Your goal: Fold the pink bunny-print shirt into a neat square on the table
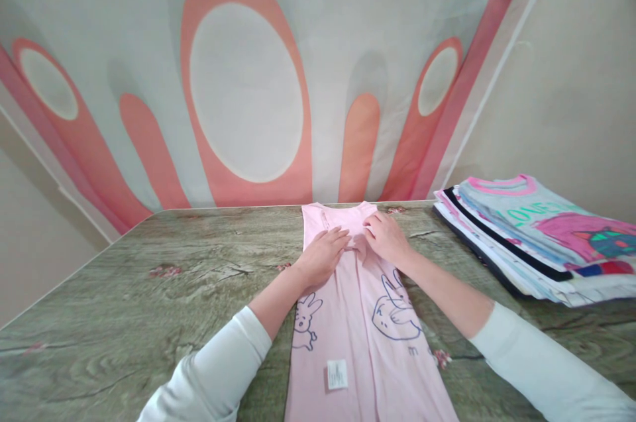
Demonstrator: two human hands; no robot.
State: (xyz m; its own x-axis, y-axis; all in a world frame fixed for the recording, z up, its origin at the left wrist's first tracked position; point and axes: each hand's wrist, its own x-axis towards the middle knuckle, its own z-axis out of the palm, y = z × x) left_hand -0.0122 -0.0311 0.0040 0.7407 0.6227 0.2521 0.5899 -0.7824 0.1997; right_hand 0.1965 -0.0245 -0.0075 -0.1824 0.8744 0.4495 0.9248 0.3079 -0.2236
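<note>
A long pink dress (328, 322) lies lengthwise before me, its sides folded in toward the middle and its neckline at the table's far edge. Dark line drawings of rabbits show on both sides, and a white label (336, 374) sits low on the left panel. My left hand (322, 255) rests flat on the upper left part, fingers stretched out. Near the right shoulder, my right hand (387, 238) has its fingers bent and pinched on the pink fabric. A small fold of cloth stands up between the hands. The dress's lower end runs out of view.
The wood-patterned table (199, 316) has small flower prints. On the right stands a stack of folded clothes (527, 243), topped by a grey shirt with a pink collar (551, 210). A wall with a pink and white printed hanging (248, 91) rises behind the table.
</note>
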